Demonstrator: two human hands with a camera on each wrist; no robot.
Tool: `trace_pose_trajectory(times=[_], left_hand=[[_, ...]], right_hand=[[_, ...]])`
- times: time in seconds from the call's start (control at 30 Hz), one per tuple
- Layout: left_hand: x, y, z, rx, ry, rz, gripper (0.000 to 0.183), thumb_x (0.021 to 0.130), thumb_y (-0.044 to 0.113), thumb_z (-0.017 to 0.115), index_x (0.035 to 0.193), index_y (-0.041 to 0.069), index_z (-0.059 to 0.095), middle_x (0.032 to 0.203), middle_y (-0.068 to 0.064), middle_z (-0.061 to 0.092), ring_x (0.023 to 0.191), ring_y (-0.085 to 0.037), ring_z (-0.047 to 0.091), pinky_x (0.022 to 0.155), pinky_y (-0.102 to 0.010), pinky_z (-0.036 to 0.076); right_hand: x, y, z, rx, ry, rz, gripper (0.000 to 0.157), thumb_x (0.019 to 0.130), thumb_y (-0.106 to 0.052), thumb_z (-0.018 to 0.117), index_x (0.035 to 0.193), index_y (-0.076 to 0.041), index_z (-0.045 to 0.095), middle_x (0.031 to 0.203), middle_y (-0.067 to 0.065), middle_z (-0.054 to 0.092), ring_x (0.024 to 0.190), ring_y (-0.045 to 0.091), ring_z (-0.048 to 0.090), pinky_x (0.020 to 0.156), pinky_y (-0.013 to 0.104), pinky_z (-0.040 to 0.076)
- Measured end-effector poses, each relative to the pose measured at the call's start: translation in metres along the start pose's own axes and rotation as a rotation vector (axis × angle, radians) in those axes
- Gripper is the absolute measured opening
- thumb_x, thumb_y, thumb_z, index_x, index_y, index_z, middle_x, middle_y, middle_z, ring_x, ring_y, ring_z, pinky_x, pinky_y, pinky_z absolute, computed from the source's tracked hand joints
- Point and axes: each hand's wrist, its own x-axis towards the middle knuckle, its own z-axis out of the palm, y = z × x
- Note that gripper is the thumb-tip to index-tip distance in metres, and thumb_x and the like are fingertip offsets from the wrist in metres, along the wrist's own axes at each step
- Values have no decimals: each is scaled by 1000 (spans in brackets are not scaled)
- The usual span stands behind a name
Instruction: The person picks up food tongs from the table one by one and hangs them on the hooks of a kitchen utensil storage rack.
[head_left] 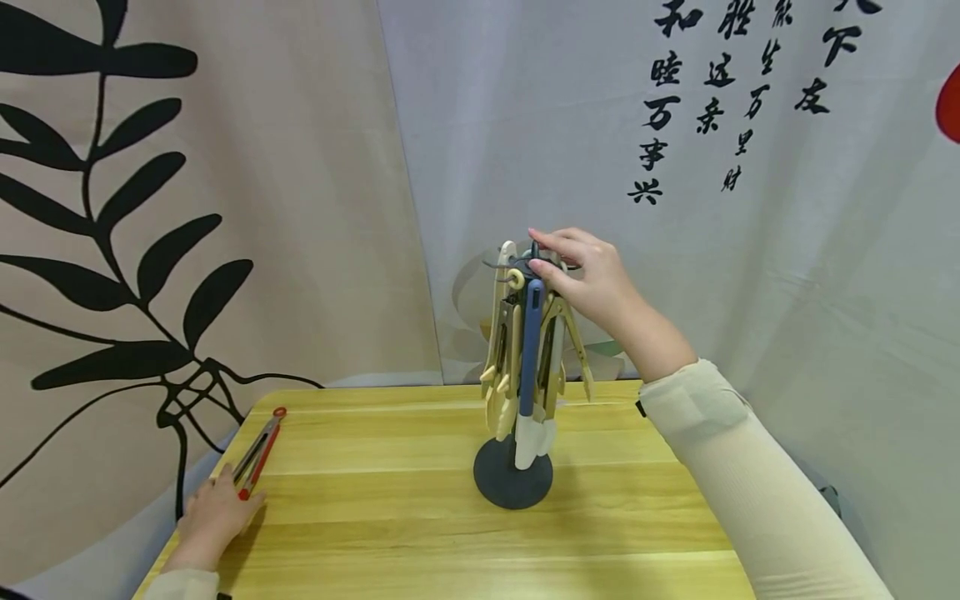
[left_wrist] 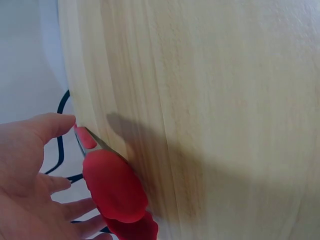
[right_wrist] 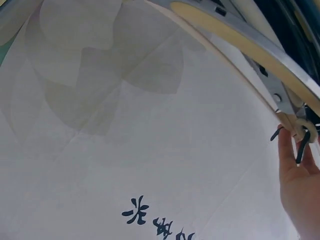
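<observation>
On the table's left side lies a pair of metal tongs [head_left: 258,454] with red tips and a red end. My left hand [head_left: 213,517] is beside their near end, thumb and fingers spread loosely around the red tips [left_wrist: 115,185] in the left wrist view. A dark utensil stand [head_left: 513,477] with a round base stands upright near the table's middle. Beige-handled kitchen tools and a spatula with a blue handle [head_left: 532,333] hang from its hooks. My right hand [head_left: 588,271] grips the stand's top, thumb and forefinger about the knob; hooks partly cover that hand [right_wrist: 297,180] in the right wrist view.
The wooden table [head_left: 390,517] has a rounded far left corner. Behind it hangs a pale curtain [head_left: 315,208] with dark leaf prints and black writing, close behind the stand. A dark cable-like line [left_wrist: 61,145] shows past the table's left edge.
</observation>
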Motion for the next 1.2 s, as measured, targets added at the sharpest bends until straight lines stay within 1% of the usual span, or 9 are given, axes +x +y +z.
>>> trace_pose_trajectory(times=[0.27,0.37,0.5,0.8,0.9,1.0,1.1,1.2], left_hand=[[3,0,2,16,-25,-49,99,85,52,61,144,-11,13,128,-46,21,116,-64,23,87,-71,34],[4,0,3,25,-18,-49,98,85,52,61,143,-11,15,127,-46,23,114,-64,26,87,-70,36],[5,-1,5,27,-13,-29,96,85,50,62,142,-13,17,124,-46,26,112,-64,29,84,-69,38],[11,-5,9,43,-11,-22,90,85,45,63,141,-12,21,123,-47,29,110,-65,30,80,-68,40],[15,-7,10,61,-11,-35,88,85,43,64,142,-10,22,121,-45,31,109,-64,32,79,-66,42],[17,-9,11,68,-15,-51,82,86,37,63,143,-7,23,118,-43,34,105,-62,36,75,-62,45],[17,-11,10,54,-28,-47,76,88,31,60,143,-4,23,115,-42,36,100,-62,40,69,-58,46],[17,-12,10,39,-41,-45,73,89,28,58,144,-3,21,114,-42,35,99,-62,40,68,-58,45]], right_hand=[[1,11,-2,50,-24,-72,43,94,-23,59,136,-18,53,122,8,60,106,23,56,94,40,47],[3,15,-3,70,-33,-104,42,94,-21,59,136,-15,54,121,8,61,104,23,56,92,40,48],[5,17,-3,89,-38,-132,41,93,-19,59,134,-15,55,120,8,61,102,22,56,92,40,48],[7,20,-2,105,-37,-132,41,93,-19,60,133,-16,56,120,7,62,105,22,56,92,38,48],[6,19,-2,108,-45,-121,41,93,-21,60,134,-18,56,121,6,61,105,21,56,92,37,48],[6,20,-1,109,-45,-120,41,93,-21,60,134,-18,56,122,6,61,105,21,56,92,38,48],[6,21,-1,109,-40,-122,41,93,-20,60,134,-17,56,121,6,61,105,21,56,92,37,48],[6,21,-1,111,-36,-120,41,93,-20,60,134,-16,55,122,7,61,105,21,57,91,37,49]])
